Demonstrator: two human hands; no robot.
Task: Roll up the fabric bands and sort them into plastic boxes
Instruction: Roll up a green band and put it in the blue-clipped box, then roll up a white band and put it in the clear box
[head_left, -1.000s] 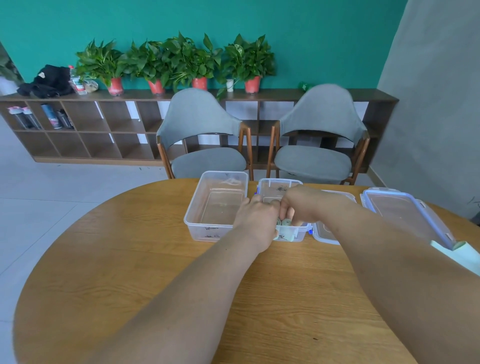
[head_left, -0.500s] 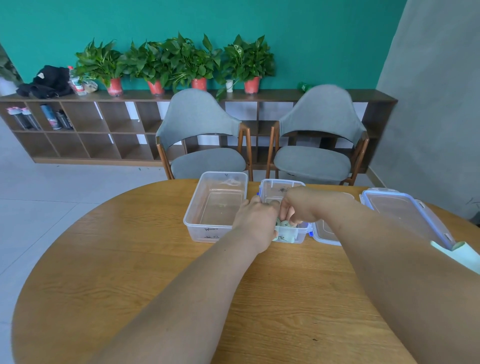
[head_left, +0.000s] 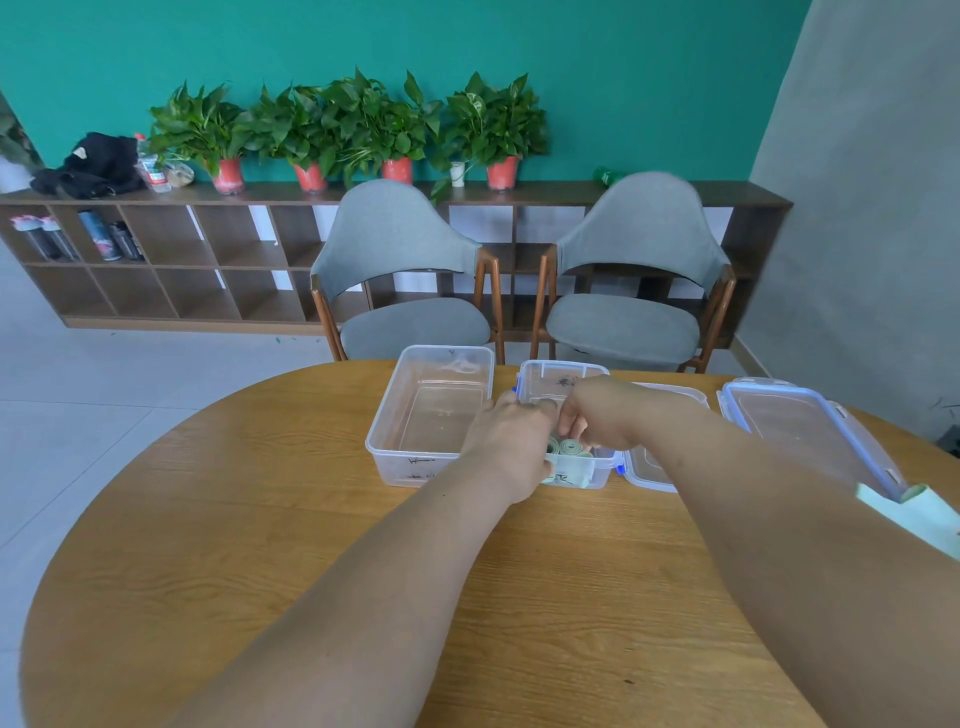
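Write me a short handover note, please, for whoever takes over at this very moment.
Left hand: at the small box's near-left corner, fingers hidden, grip unclear.
Right hand: over the small box, fingers curled down onto the green rolls, grip unclear.
Done: at least two green rolls sit in the small box; the large box beside it looks empty; small lid and large lid lie off, to the right.
To do: a green band lies loose at the table's right edge; roll it and box it.
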